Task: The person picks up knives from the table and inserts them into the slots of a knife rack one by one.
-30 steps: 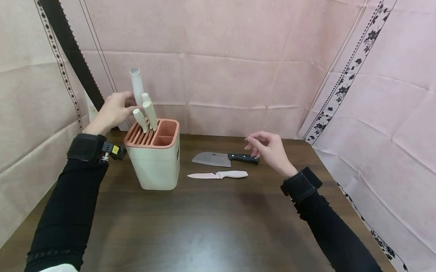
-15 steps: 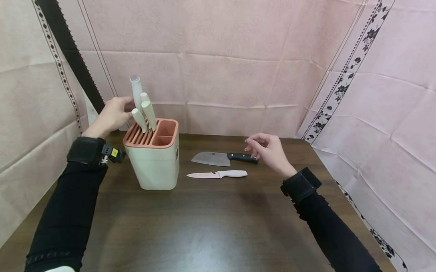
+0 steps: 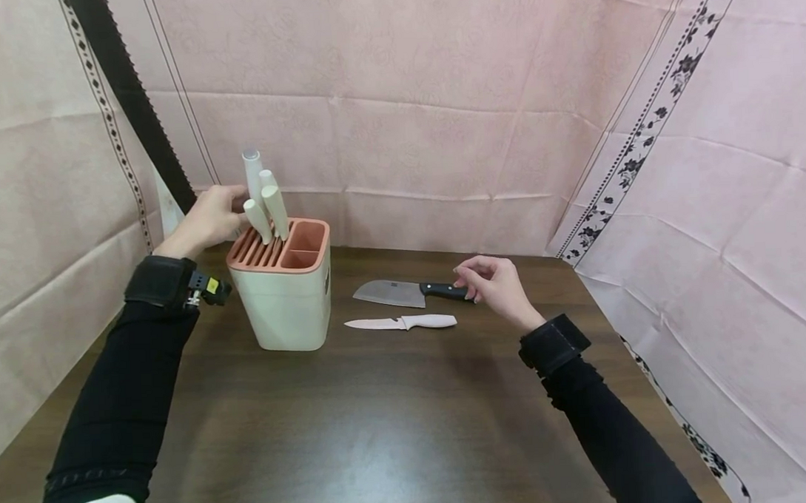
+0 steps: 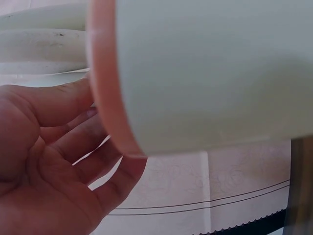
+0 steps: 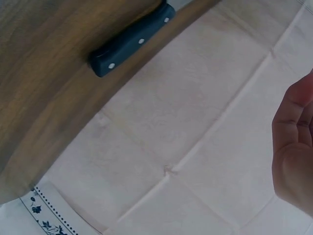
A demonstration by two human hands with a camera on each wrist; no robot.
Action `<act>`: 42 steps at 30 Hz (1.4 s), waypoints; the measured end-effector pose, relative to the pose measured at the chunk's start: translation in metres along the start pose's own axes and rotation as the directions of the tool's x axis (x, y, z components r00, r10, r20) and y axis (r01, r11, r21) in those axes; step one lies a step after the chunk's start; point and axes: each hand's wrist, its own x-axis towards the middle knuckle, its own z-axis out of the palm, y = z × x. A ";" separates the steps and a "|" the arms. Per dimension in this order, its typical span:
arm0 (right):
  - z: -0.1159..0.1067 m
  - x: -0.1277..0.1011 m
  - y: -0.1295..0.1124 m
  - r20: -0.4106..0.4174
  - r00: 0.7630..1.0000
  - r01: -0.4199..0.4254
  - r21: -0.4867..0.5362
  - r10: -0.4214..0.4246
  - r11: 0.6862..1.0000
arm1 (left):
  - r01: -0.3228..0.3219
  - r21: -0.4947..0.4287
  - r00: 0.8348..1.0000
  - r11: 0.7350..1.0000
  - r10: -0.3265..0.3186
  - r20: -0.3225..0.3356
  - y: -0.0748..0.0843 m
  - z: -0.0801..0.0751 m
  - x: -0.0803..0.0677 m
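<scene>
The left hand (image 3: 205, 218), fingers loosely spread, rests against the knife block (image 3: 284, 289) near the tabletop's far left corner, while the right hand (image 3: 494, 281), fingers curled but holding nothing, hovers over the cleaver (image 3: 414, 291) handle, where a careless grab could meet its blade.

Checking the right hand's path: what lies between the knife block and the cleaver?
Only bare table between the knife block and the cleaver, as the head view shows.
</scene>
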 end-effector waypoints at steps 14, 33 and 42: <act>0.031 -0.006 0.041 0.170 0.984 0.002 -0.288 0.049 0.958 | 0.008 -0.014 1.000 1.000 -0.008 0.004 -0.002 0.000 -0.005; 0.060 -0.008 0.096 0.299 0.954 0.118 -0.476 0.034 0.872 | -0.017 0.049 1.000 0.999 0.018 -0.011 0.000 0.004 -0.020; 0.063 -0.006 0.100 0.274 0.958 0.063 -0.495 0.086 0.866 | -0.009 0.042 1.000 0.999 0.010 -0.020 0.001 0.004 -0.023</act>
